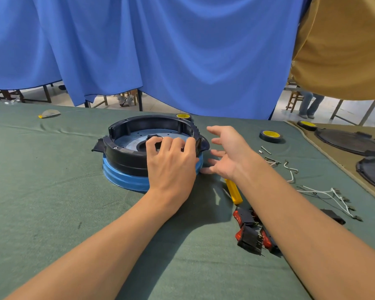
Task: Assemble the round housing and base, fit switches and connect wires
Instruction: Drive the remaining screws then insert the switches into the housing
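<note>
Round housing [126,155] in left hand [171,164] grip, right hand [226,152] just beside

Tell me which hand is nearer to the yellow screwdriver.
Right. The right hand hovers open just beyond the screwdriver, slightly to its left. The left hand is farther left, fingers hooked over the near rim of the housing.

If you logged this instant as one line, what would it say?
left hand: grips black housing rim | right hand: open beside it | housing: on blue base | rocker switches, wires: loose on green cloth
</note>
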A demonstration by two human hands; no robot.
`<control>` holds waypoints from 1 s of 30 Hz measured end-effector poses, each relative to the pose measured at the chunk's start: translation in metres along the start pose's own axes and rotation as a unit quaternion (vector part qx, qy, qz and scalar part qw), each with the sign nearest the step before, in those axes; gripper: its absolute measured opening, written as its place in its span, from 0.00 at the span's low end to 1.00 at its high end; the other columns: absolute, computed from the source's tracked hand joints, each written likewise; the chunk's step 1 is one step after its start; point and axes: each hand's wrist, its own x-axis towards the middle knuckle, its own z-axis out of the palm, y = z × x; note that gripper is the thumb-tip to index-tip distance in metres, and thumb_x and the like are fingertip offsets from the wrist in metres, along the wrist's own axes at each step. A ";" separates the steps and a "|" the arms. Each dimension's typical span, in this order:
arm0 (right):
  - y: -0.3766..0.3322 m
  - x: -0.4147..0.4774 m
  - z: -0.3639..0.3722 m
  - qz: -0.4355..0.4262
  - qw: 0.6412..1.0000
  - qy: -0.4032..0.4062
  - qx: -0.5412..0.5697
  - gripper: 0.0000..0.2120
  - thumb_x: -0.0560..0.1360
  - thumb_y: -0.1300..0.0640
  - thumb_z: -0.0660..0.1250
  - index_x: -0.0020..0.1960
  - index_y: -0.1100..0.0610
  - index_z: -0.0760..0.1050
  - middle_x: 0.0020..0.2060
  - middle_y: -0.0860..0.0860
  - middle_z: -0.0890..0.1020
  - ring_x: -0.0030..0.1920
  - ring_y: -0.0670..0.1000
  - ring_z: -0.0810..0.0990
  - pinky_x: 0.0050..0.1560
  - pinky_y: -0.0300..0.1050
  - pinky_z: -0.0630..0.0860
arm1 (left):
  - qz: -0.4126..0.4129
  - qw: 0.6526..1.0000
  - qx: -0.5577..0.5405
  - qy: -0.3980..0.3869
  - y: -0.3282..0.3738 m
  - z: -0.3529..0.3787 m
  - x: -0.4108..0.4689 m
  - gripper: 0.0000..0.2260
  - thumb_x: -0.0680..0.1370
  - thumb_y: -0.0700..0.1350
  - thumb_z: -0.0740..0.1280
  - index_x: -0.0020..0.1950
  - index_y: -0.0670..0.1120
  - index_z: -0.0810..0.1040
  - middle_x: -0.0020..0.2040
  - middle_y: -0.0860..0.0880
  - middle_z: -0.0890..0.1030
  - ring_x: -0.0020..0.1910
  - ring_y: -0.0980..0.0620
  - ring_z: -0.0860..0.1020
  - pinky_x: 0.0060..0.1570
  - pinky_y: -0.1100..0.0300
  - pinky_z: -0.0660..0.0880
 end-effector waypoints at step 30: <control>0.003 -0.001 -0.002 0.070 0.987 -0.052 0.136 0.03 0.76 0.65 0.60 0.49 0.64 0.68 0.43 0.64 0.79 0.43 0.60 0.82 0.45 0.55 0.80 | -0.111 0.977 -0.182 0.027 -0.024 -0.015 0.038 0.07 0.74 0.48 0.74 0.49 0.46 0.83 0.44 0.46 0.85 0.47 0.42 0.79 0.51 0.54 0.58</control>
